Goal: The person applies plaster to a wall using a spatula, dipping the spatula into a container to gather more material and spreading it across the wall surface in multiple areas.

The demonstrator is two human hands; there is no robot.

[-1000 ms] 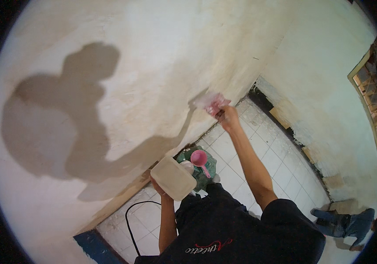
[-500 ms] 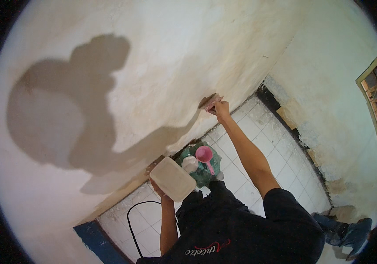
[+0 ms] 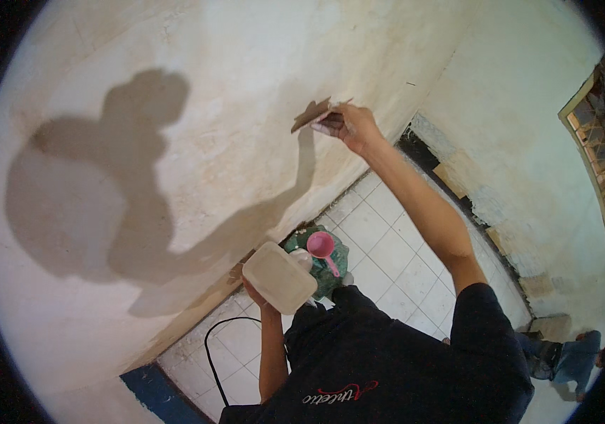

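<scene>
My right hand (image 3: 350, 128) is raised against the pale wall (image 3: 246, 71), its fingers closed around a thin flat spreader (image 3: 325, 116). The spreader lies close to the plaster with its shadow beside it; I cannot tell whether its edge touches. Lower down, my left hand (image 3: 256, 293) grips the side of a cream rectangular tub (image 3: 279, 278), its fingers partly hidden by it. Whether the pale face of the tub is its inside or a filling is unclear. Just beyond the tub are a pink dipper (image 3: 321, 245) and a green sack (image 3: 334, 272).
White floor tiles (image 3: 387, 240) run along the wall's foot. A black cable (image 3: 208, 346) curves over them near a blue panel (image 3: 154, 387). At the far right are a framed window (image 3: 595, 141) and another person (image 3: 564, 359) in blue. The side wall's base has dark, peeling patches (image 3: 422, 152).
My right hand has moved up the wall and slightly left with the spreader. The tub stays in my left hand, nearly unmoved. The other person has shifted and shows more of the upper body.
</scene>
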